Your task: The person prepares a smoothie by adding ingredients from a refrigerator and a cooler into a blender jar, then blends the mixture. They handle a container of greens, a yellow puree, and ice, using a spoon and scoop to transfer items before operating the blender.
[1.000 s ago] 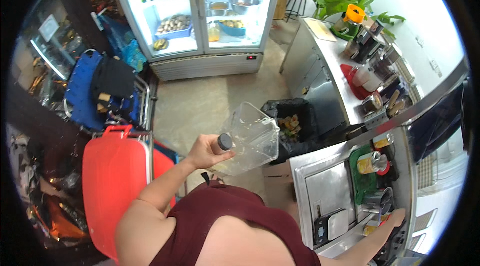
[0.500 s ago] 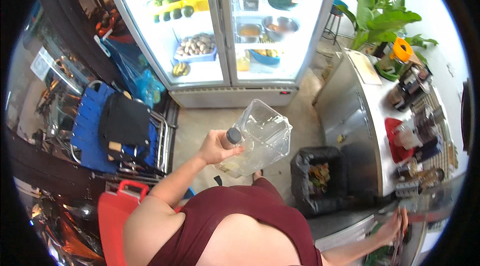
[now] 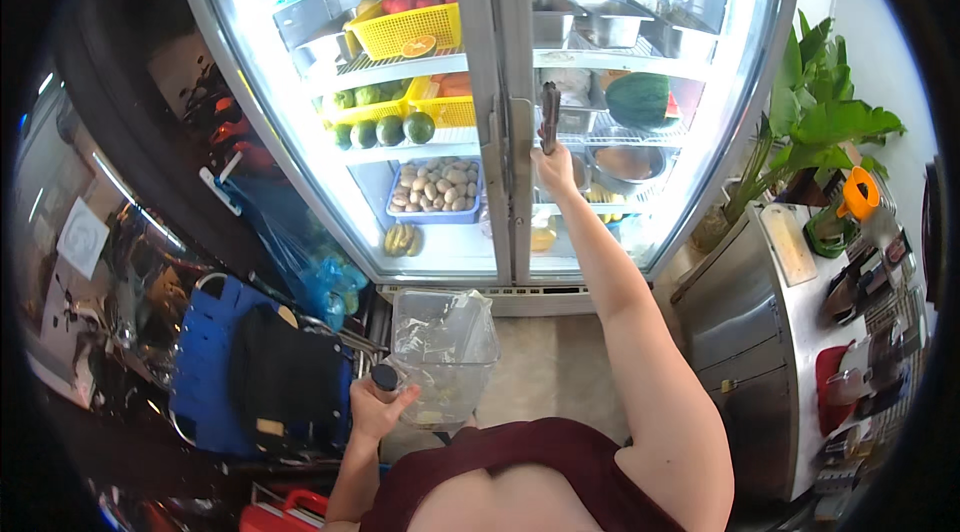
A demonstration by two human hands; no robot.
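Note:
My left hand [image 3: 376, 412] is closed around a small dark-capped bottle [image 3: 384, 378] and the edge of a clear square plastic container [image 3: 445, 357]. Whitish smears streak the container's walls. Ahead, my right arm stretches up to the glass-door refrigerator [image 3: 512, 52]. My right hand [image 3: 556, 170] grips a pair of dark tongs [image 3: 549, 119], which point upward beside the right door's handle [image 3: 521, 157]. Whether the fingers also touch the handle cannot be made out. Both doors look closed.
Behind the glass are a yellow basket of fruit [image 3: 405, 32], a blue tray of round brownish produce [image 3: 436, 194], a watermelon [image 3: 640, 100] and metal pans. A steel counter [image 3: 745, 332] stands on the right; a folded blue chair [image 3: 205, 372] is on the left.
I have come nearer the refrigerator. My right hand has swung from the counter at lower right up to the door with the tongs. My left hand and the container have moved left and lower.

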